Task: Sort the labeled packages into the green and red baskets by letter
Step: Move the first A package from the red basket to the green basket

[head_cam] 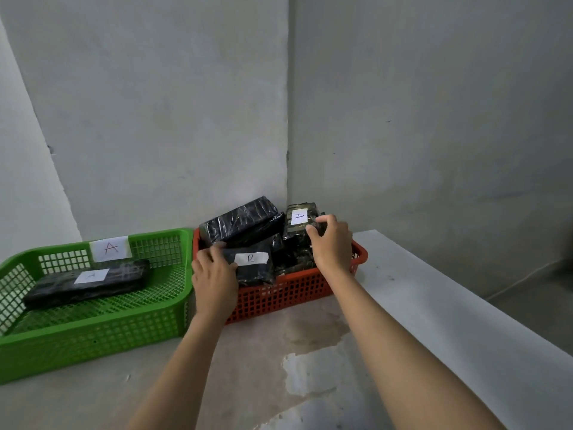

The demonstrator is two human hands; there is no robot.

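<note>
The right hand [331, 243] curls its fingers [314, 232] over the right edge of the upright black package labeled A [299, 221], which stands at the back of the red basket [294, 293] among other wrapped packages. The left hand [214, 274] rests with fingers together on the left end of the package labeled B [251, 266], near the basket's front left corner. Just left, touching it, the green basket [93, 330] bearing an A tag [109, 248] holds one long black package [86, 282].

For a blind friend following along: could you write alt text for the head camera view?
A right hand grips a package labeled A in a red basket of black packages; the left hand touches another. A green basket marked A holds one package.
</note>
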